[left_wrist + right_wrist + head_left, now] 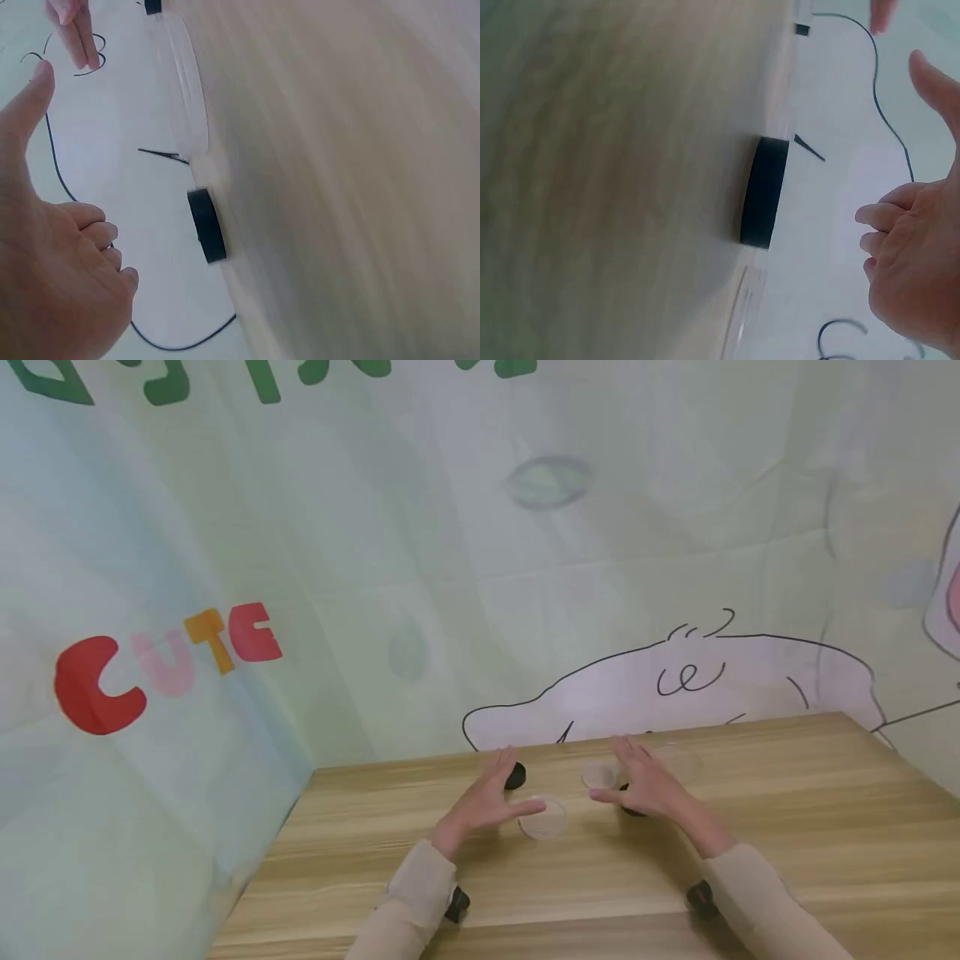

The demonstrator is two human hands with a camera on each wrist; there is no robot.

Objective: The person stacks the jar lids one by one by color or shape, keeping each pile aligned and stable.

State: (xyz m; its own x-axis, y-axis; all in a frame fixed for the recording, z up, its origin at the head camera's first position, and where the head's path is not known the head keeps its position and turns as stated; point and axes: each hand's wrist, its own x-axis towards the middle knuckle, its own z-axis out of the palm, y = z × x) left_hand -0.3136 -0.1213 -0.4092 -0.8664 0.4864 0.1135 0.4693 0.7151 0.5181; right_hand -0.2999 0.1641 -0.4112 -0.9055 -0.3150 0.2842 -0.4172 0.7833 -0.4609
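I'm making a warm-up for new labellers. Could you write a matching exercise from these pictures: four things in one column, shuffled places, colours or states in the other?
Things
1. Clear round dish lowest in the head view
2. Bare right hand
3. Flat wood-grain tabletop
4. Large printed letter C on the pale cloth backdrop

Descriptions
A. Light brown
B. Red
C. Partly covered by the thumb of the left hand in the head view
D. Holding nothing

Pairs: 1-C, 2-D, 3-A, 4-B
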